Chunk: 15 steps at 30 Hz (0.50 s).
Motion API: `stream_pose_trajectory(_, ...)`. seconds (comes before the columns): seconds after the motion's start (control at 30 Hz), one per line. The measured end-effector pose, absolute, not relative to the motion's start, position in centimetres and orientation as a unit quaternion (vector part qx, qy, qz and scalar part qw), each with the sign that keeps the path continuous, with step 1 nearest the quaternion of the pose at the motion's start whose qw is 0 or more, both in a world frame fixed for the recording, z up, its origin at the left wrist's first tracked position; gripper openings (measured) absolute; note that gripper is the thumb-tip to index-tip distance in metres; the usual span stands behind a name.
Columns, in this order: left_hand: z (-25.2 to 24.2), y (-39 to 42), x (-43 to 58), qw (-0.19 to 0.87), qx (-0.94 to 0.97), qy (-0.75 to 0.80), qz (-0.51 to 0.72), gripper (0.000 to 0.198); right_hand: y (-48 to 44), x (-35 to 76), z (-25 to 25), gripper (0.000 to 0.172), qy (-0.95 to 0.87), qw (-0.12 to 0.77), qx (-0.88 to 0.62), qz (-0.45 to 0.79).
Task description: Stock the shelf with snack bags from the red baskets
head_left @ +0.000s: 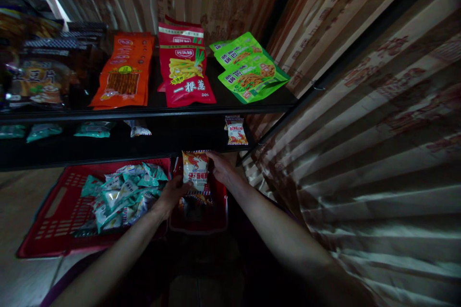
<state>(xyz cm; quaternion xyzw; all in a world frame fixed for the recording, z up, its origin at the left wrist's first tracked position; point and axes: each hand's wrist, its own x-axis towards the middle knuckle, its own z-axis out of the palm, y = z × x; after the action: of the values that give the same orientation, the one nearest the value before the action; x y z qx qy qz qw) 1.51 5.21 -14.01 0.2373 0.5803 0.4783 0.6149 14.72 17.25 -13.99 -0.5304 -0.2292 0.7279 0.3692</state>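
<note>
A small orange-and-white snack packet [196,172] is held above the smaller red basket [221,220]. My left hand [175,191] grips its lower left side, and my right hand [219,167] pinches its upper right corner. The printing on the packet appears upside down from here. Below it, more packets [187,204] lie in the dark inside of the basket. On the lower shelf [180,132], to the right, stand similar orange-and-white packets [236,132].
A wide red basket [54,201] full of teal-and-white packets [122,194] stands at left. Teal packets [94,129] line the lower shelf. The upper shelf holds orange bags [124,72], red bags [187,67] and green pouches [250,67]. Pleated brown sheeting [360,129] hangs at right.
</note>
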Motion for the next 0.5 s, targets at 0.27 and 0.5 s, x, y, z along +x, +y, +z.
stream_pose_trajectory(0.27,-12.5,5.7,1.0,0.627,0.22,0.523,0.534,0.042,17.0,14.2,-14.0,0.01,-0.263,0.331,-0.506,0.752)
stream_pose_trajectory(0.5,-13.1,6.6,0.4,0.614,0.149,0.531,0.564,0.048,16.3,13.4,-14.1,0.016,-0.273,0.319,-0.5,0.757)
